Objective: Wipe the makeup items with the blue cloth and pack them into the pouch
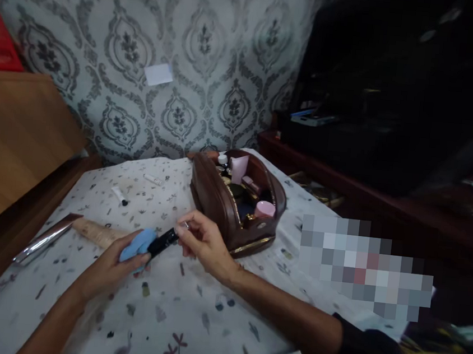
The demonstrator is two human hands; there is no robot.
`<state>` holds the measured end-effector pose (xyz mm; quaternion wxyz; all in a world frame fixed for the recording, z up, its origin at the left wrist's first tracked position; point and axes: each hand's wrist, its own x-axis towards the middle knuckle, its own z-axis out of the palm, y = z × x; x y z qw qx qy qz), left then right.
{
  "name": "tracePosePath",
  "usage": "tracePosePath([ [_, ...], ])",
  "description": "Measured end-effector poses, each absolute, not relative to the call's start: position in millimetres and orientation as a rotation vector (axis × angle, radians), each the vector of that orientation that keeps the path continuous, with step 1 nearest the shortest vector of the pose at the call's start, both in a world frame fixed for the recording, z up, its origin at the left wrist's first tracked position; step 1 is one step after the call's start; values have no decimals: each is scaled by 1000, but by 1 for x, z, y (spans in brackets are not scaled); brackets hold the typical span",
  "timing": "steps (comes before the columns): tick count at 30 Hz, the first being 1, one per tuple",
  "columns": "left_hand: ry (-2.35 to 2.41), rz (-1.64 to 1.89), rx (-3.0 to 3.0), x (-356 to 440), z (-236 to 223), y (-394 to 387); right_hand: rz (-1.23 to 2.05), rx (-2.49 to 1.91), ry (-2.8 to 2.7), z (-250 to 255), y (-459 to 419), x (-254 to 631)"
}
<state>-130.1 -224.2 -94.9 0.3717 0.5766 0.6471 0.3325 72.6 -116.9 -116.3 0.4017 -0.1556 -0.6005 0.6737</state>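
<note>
My left hand [111,262] is closed around a light blue cloth [136,243], which is pressed against one end of a slim black tube [163,242]. My right hand [202,241] pinches the other, silver-tipped end of that tube with thumb and fingers. Both hands hover just above the patterned white tablecloth [188,318]. Just behind my right hand stands an open brown leather pouch [221,203] packed with small cosmetics, among them a pink jar [265,209] and a pale pink tube [238,169].
A long tool with a cork-wrapped handle and a shiny metal blade [65,232] lies at the left. Two small white tubes [119,195] lie farther back on the cloth. A wooden board [8,136] leans at left; a dark cabinet [396,103] stands at right.
</note>
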Motion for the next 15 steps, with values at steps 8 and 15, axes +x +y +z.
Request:
tracePosePath([
  [8, 1784, 848, 1461, -86, -78, -230, 1466, -430, -1651, -97, -138, 141],
  [15, 1852, 979, 1991, -29, -65, -207, 1262, -508, -1602, -86, -137, 207],
])
